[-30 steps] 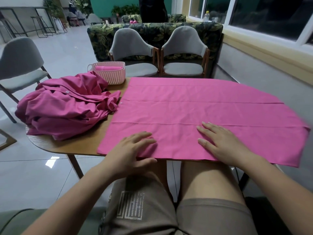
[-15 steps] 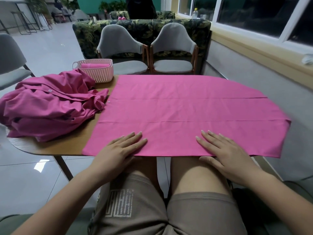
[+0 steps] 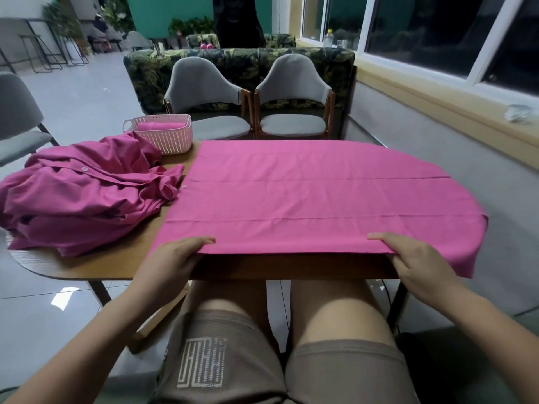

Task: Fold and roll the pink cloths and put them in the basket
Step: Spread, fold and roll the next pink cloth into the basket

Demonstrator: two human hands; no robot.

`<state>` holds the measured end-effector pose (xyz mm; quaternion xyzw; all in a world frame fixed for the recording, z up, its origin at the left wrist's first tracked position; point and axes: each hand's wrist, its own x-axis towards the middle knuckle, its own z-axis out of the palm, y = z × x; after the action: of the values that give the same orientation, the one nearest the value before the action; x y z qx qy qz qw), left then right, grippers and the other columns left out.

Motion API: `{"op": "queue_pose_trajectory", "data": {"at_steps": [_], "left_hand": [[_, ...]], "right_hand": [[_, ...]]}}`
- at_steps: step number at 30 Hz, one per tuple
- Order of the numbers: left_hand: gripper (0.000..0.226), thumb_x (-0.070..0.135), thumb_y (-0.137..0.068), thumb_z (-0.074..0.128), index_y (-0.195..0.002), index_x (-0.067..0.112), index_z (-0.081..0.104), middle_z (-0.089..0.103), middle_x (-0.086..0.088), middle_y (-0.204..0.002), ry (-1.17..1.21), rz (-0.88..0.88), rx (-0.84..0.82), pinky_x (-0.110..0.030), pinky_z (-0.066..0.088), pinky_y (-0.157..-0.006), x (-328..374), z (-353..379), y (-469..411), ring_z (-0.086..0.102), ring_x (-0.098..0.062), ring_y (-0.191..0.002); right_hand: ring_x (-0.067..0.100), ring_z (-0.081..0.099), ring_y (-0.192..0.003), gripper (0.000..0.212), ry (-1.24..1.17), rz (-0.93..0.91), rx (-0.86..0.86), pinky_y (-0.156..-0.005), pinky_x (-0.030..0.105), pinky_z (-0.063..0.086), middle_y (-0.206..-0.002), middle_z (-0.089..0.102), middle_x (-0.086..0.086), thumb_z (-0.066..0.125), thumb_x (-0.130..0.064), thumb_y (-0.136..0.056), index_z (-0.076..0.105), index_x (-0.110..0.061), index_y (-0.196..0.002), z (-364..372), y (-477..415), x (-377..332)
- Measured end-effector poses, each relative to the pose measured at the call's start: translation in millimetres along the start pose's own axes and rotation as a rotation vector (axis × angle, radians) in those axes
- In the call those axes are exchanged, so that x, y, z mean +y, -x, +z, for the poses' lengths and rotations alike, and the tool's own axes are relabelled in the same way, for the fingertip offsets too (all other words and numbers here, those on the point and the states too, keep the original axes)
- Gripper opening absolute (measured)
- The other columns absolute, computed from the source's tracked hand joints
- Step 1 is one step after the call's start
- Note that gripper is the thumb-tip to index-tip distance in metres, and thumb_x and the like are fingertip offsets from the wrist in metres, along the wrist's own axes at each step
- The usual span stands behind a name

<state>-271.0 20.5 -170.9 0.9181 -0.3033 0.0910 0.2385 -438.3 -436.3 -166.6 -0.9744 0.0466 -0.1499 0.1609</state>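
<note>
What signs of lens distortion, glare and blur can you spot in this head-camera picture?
Head view: wide lens bows the spread pink cloth into a curve at right; head view: white glare patch on the floor tiles; head view: windows dark, light indoor; left hand and right hand sharp.

- We're sat at a wooden table (image 3: pixel 116 266) with a light top and a rounded end.
- Across from us there are two grey padded seats with wooden frames, side by side: the left chair (image 3: pixel 201 91) and the right chair (image 3: pixel 294 88).
- Right behind those we've got a dark leaf-print sofa (image 3: pixel 151 71).
- One more grey chair (image 3: pixel 14 112) sits off to our left.
- Along our right are big dark windows (image 3: pixel 423 33), with a clear bottle (image 3: pixel 328 39) on the sill.
- Way back on the left we can see bar stools (image 3: pixel 43 51) and some plants (image 3: pixel 192 24).
- Shiny pale floor tiles (image 3: pixel 43 316) run all around us.
</note>
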Motion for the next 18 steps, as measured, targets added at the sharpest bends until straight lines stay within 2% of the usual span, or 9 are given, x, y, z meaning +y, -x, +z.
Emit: {"op": "queue_pose_trajectory", "data": {"at_steps": [2,3,4,5,7,9,12,14,18], "left_hand": [[0.041,0.028,-0.091,0.048,-0.121,0.017,0.073,0.076,-0.015,-0.095,-0.041,-0.041,0.094,-0.039,0.045,-0.066,2.9,-5.5,-8.3,0.071,-0.04,-0.085],[0.038,0.026,-0.093,0.048,-0.12,0.016,0.073,0.073,-0.019,-0.088,-0.029,-0.072,0.116,-0.039,0.045,-0.063,4.6,-7.9,-15.5,0.068,-0.04,-0.077],[0.032,0.026,-0.098,0.05,-0.12,0.018,0.071,0.072,-0.019,-0.087,-0.003,-0.103,0.128,-0.041,0.048,-0.064,6.0,-9.3,-24.7,0.066,-0.039,-0.076],[0.025,0.029,-0.103,0.052,-0.119,0.022,0.07,0.073,-0.019,-0.089,0.003,-0.123,0.134,-0.043,0.051,-0.067,5.5,-9.5,-35.5,0.066,-0.039,-0.078],[0.019,0.038,-0.106,0.053,-0.114,0.028,0.067,0.074,-0.013,-0.097,-0.089,-0.104,0.105,-0.044,0.054,-0.073,-2.5,-3.1,-57.6,0.068,-0.037,-0.086],[0.018,0.034,-0.106,0.057,-0.115,0.026,0.071,0.069,-0.003,-0.11,-0.141,-0.044,0.054,-0.039,0.052,-0.082,-13.6,8.6,-77.8,0.067,-0.031,-0.099],[0.025,0.021,-0.101,0.064,-0.122,0.027,0.075,0.063,0.003,-0.123,-0.08,0.047,-0.026,-0.036,0.049,-0.099,-28.3,25.2,-98.7,0.064,-0.023,-0.114],[0.032,0.035,-0.102,0.053,-0.127,0.036,0.073,0.063,0.006,-0.129,-0.092,0.039,-0.043,-0.042,0.049,-0.104,-33.3,30.8,-105.2,0.062,-0.023,-0.12],[0.059,0.067,-0.098,0.023,-0.134,0.046,0.065,0.061,0.014,-0.137,-0.107,-0.048,-0.09,-0.048,0.046,-0.105,-34.5,34.1,-109.6,0.056,-0.018,-0.128]], "right_hand": [[0.027,0.071,-0.08,0.042,-0.008,-0.002,0.068,-0.069,0.036,0.052,-0.088,0.071,-0.008,0.054,-0.004,-0.098,0.068,-0.026,-0.131,-8.5,-6.5,-5.5],[0.028,0.069,-0.067,0.036,0.01,-0.011,0.133,-0.06,0.035,0.049,-0.075,0.069,-0.005,0.049,-0.015,-0.101,0.068,-0.026,-0.129,-11.5,-12.9,-6.7],[0.034,0.068,-0.063,0.035,0.032,-0.003,0.183,-0.057,0.038,0.049,-0.07,0.07,0.003,0.044,-0.026,-0.102,0.068,-0.026,-0.127,-14.4,-22.7,-7.2],[0.038,0.069,-0.065,0.037,0.059,0.011,0.198,-0.057,0.042,0.049,-0.073,0.072,0.012,0.039,-0.034,-0.102,0.067,-0.025,-0.125,-16.0,-35.0,-5.8],[0.045,0.069,-0.073,0.032,0.141,0.053,0.154,-0.06,0.048,0.051,-0.083,0.073,0.021,0.042,-0.035,-0.106,0.065,-0.024,-0.124,-11.0,-61.4,0.5],[0.045,0.069,-0.081,0.023,0.215,0.072,0.101,-0.064,0.048,0.052,-0.093,0.072,0.019,0.049,-0.031,-0.107,0.066,-0.024,-0.122,1.3,-82.0,5.9],[0.034,0.061,-0.101,0.029,0.284,0.07,-0.007,-0.082,0.045,0.051,-0.109,0.061,0.006,0.045,-0.037,-0.109,0.066,-0.027,-0.126,21.4,-101.4,13.6],[0.027,0.055,-0.107,0.035,0.294,0.066,-0.038,-0.09,0.044,0.047,-0.117,0.057,0.0,0.041,-0.042,-0.109,0.066,-0.032,-0.133,31.1,-108.9,19.7],[0.025,0.053,-0.115,0.041,0.264,0.096,-0.05,-0.096,0.048,0.045,-0.127,0.057,-0.003,0.034,-0.047,-0.11,0.061,-0.033,-0.137,36.3,-113.6,25.6]]}}
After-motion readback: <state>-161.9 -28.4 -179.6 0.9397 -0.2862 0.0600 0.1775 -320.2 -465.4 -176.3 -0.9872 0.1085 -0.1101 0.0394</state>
